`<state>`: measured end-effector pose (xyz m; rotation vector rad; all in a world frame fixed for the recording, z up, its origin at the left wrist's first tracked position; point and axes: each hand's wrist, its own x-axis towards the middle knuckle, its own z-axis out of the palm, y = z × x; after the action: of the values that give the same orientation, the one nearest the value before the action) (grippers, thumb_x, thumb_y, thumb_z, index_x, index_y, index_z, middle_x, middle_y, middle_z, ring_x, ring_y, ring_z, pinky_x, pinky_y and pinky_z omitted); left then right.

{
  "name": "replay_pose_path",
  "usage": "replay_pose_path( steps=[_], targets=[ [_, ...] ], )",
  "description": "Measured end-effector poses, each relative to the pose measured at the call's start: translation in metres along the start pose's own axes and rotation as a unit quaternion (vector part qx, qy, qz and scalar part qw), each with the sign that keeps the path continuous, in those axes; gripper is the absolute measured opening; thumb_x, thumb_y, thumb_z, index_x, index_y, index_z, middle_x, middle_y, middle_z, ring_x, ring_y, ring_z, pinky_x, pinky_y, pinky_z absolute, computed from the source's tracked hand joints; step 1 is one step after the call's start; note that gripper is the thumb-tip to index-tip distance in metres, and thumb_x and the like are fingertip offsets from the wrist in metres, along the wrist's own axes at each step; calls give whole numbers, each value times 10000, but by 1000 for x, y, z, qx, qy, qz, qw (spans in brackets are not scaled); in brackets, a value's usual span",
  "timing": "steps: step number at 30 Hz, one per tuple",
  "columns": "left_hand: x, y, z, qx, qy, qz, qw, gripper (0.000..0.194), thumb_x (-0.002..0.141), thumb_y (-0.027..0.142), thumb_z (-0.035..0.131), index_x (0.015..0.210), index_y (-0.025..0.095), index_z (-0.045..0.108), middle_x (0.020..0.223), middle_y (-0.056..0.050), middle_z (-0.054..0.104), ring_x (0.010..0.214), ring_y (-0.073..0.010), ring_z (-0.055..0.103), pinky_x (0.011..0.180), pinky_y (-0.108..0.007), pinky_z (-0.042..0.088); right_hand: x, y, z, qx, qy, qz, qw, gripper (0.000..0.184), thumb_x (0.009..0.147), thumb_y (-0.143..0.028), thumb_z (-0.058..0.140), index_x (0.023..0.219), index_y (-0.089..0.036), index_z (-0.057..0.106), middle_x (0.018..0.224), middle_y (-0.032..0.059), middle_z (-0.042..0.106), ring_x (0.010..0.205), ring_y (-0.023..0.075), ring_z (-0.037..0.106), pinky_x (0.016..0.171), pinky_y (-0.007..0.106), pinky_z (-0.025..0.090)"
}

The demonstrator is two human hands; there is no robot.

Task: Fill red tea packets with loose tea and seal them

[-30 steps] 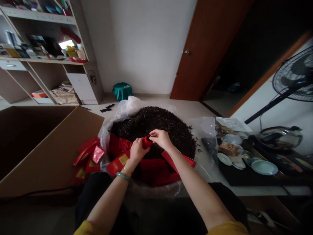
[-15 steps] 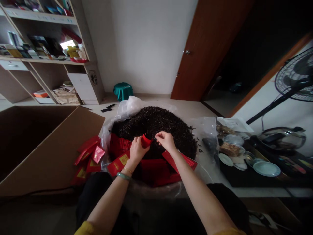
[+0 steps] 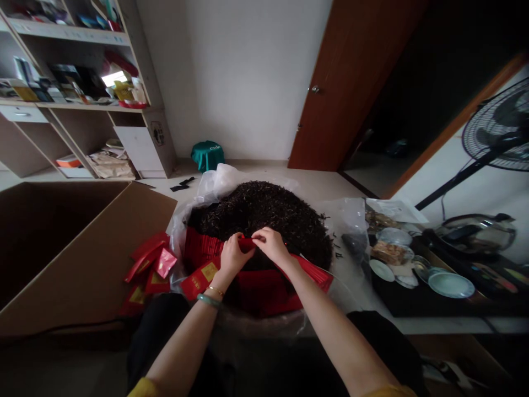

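Note:
A big mound of dark loose tea leaves (image 3: 264, 212) fills a clear plastic bag (image 3: 215, 182) in front of me. Both my hands meet at its near edge. My left hand (image 3: 232, 255) grips a small red packet (image 3: 247, 242), fingers closed round it. My right hand (image 3: 270, 244) pinches the packet's top edge from the right. Rows of red packets (image 3: 264, 284) stand packed along the near side of the bag, just below my hands.
A large open cardboard box (image 3: 82, 248) lies at the left, with loose red packets (image 3: 151, 264) beside it. A tea tray with white dishes (image 3: 448, 284) and a kettle (image 3: 475, 231) sits at the right. Behind are shelves (image 3: 74, 105), a green stool (image 3: 206, 154), a door (image 3: 351, 82) and a fan (image 3: 500, 132).
My right hand drew away to the right from the packet half a second ago, then came back and now pinches its top. The hands sit slightly lower.

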<state>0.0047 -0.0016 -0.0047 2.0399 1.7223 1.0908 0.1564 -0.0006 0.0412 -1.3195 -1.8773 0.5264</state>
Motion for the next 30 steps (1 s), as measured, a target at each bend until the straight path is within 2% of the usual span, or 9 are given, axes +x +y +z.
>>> replay_pose_path(
  steps=[3,6,10,17,21,23,25,27,30],
  targets=[
    [5,0,-3,-40,-40,5,998,382,667,275,701,1021,160,616,952,-80,677,855,-223,634,776,-340,509,0,11,0,54,13,37,998,57,736,-213,617,748,-199,670,796,29,652,718,157,621,714,289,514],
    [9,1,-11,-97,-88,-1,991,285,711,191,633,995,182,660,879,-33,708,748,-168,650,693,-269,516,-1,18,3,136,29,116,983,148,728,-326,613,723,-185,657,713,29,658,665,173,624,654,303,524],
    [12,4,-22,-130,-114,26,985,212,751,234,633,948,221,711,875,-15,733,758,-167,661,720,-264,505,-1,23,6,230,29,180,956,167,619,-301,663,727,-174,648,695,17,661,645,171,620,617,292,518],
    [14,4,-27,-181,-110,-48,976,151,670,281,710,792,197,738,652,5,701,607,-151,622,569,-231,460,-3,28,-9,205,84,168,960,177,632,-272,613,765,-164,659,758,35,674,668,151,605,645,276,494],
    [15,3,-25,-259,-116,-89,955,190,620,335,731,700,162,720,578,5,669,535,-133,580,505,-214,416,-9,20,-12,165,-13,122,979,375,642,-319,679,995,-190,676,963,52,691,678,130,599,678,285,497],
    [16,2,-25,-288,-117,-92,946,233,601,370,740,667,149,714,575,-4,671,531,-135,576,503,-214,408,-9,14,-9,138,-48,99,984,335,639,-322,705,951,-198,700,929,41,705,701,141,606,704,293,493],
    [16,1,-24,-310,-109,-88,940,280,619,420,724,658,143,717,611,-22,690,565,-151,595,521,-222,418,-8,10,-6,122,-42,100,987,212,688,-339,673,830,-190,722,796,29,712,698,160,614,696,296,488],
    [16,2,-25,-337,-100,-81,933,309,659,440,694,729,141,735,707,-45,721,651,-175,631,582,-236,453,-6,9,-4,128,-30,122,984,204,730,-362,634,785,-188,725,706,20,701,640,164,611,628,288,483],
    [17,5,-29,-394,-126,-63,908,439,681,406,701,1042,156,693,872,-63,737,797,-198,661,721,-269,493,-5,9,-3,135,-29,122,983,192,724,-345,648,802,-191,730,705,19,706,599,160,609,585,279,476]
  ],
)
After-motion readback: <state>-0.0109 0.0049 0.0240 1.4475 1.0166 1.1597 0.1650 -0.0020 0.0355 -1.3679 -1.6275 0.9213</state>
